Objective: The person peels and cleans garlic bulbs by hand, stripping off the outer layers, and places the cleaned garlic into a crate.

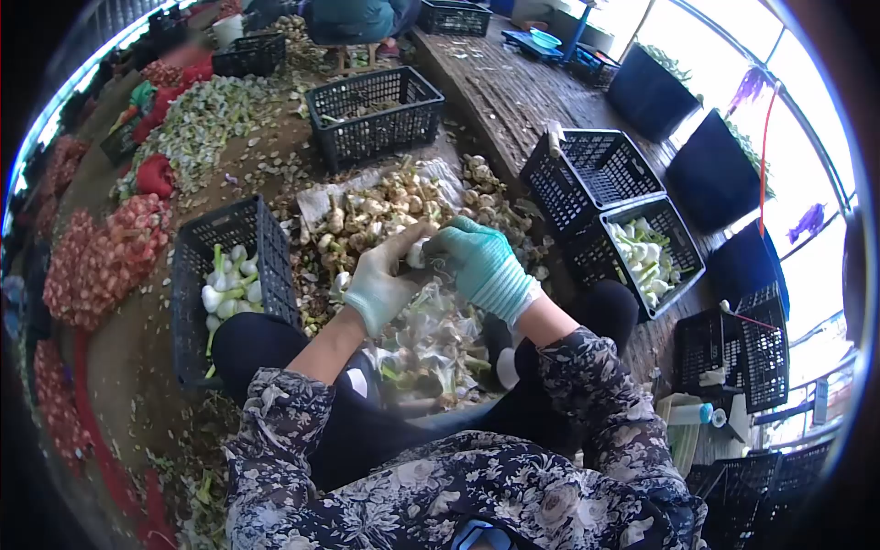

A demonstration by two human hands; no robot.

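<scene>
Both hands wear gloves and meet at the middle of the view. My left hand (383, 282), in a pale glove, has its fingers closed round a white garlic bulb (417, 254). My right hand (481, 266), in a green ribbed glove, is closed against the same bulb from the right; thin roots or strands show under its fingers. Beneath and beyond the hands lies a heap of untrimmed garlic (385, 203) on a pale cloth. Peeled skins (431, 339) are piled between the legs. A black crate (188, 293) at the left holds cleaned white bulbs with green stems.
A black crate (335, 147) stands beyond the garlic heap. At the right, one crate (610, 165) sits beside another with peeled garlic (646, 257). Red net sacks (110, 257) lie at the far left. Blue tubs (715, 174) line the right side. A seated person (353, 18) is at the top.
</scene>
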